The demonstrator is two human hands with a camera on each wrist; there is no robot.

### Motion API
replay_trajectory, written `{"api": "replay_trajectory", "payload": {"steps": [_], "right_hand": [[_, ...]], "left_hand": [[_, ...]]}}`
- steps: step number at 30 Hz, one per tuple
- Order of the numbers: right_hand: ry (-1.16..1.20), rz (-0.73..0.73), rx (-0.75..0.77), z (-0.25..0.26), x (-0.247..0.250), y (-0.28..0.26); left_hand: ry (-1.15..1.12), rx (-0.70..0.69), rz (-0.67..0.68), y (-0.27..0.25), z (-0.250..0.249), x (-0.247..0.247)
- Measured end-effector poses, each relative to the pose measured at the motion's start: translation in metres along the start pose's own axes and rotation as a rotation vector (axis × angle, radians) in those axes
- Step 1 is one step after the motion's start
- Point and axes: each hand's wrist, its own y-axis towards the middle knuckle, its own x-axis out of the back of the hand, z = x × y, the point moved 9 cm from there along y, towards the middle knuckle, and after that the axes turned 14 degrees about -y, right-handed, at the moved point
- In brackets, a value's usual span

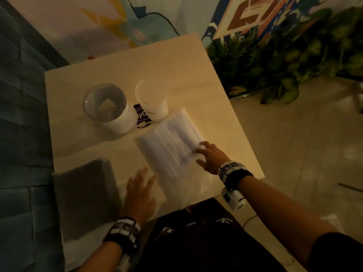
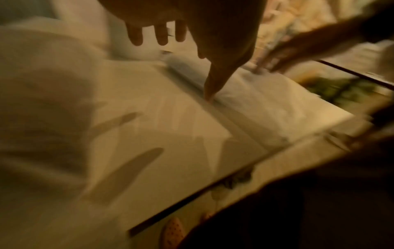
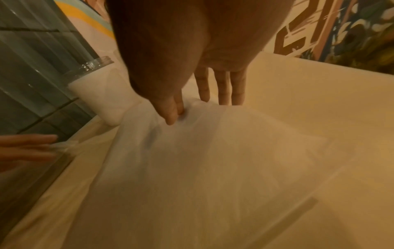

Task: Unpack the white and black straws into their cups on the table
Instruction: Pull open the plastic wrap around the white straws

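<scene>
A clear bag of white straws [image 1: 172,146] lies across the middle of the pale table [image 1: 137,61]. My right hand [image 1: 202,154] is on its right side; in the right wrist view the thumb and forefinger [image 3: 175,114] pinch the bag's plastic [image 3: 213,160] while the other fingers stay straight. My left hand [image 1: 145,179] hovers with spread, straight fingers at the bag's near left corner, its thumb [image 2: 210,91] touching the bag's edge. A dark pack of black straws [image 1: 84,195] lies at the near left. A clear cup [image 1: 107,107] and a white cup [image 1: 152,100] stand beyond the bag.
A purple printed card [image 1: 142,115] sits between the cups. Green plants [image 1: 284,61] stand on the floor right of the table. A tiled wall runs along the left. The table's near edge is right under my wrists.
</scene>
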Motion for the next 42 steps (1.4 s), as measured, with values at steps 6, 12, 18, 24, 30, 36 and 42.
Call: {"api": "replay_trajectory", "payload": {"steps": [6, 12, 18, 24, 30, 36, 42], "right_hand": [[0.045, -0.012, -0.14, -0.018, -0.003, -0.031], [0.078, -0.034, -0.16, -0.027, -0.01, -0.065], [0.125, -0.094, 0.034, -0.002, 0.01, -0.092], [0.163, -0.364, 0.275, 0.031, 0.058, -0.123], [0.242, -0.656, 0.307, 0.037, 0.115, -0.133], [0.271, -0.742, 0.32, 0.038, 0.156, -0.135], [0.28, -0.734, 0.348, 0.039, 0.176, -0.135]], "left_hand": [[0.072, -0.39, 0.231, 0.028, -0.067, -0.05], [0.041, -0.562, 0.321, 0.038, -0.089, -0.056], [-0.246, -0.54, 0.09, 0.043, -0.118, -0.013], [-0.518, -0.444, -0.145, 0.053, -0.143, 0.057], [-0.582, -0.433, -0.216, 0.056, -0.162, 0.106], [-0.641, -0.483, -0.298, 0.058, -0.18, 0.151], [-0.518, -0.565, -0.373, 0.061, -0.188, 0.177]]}}
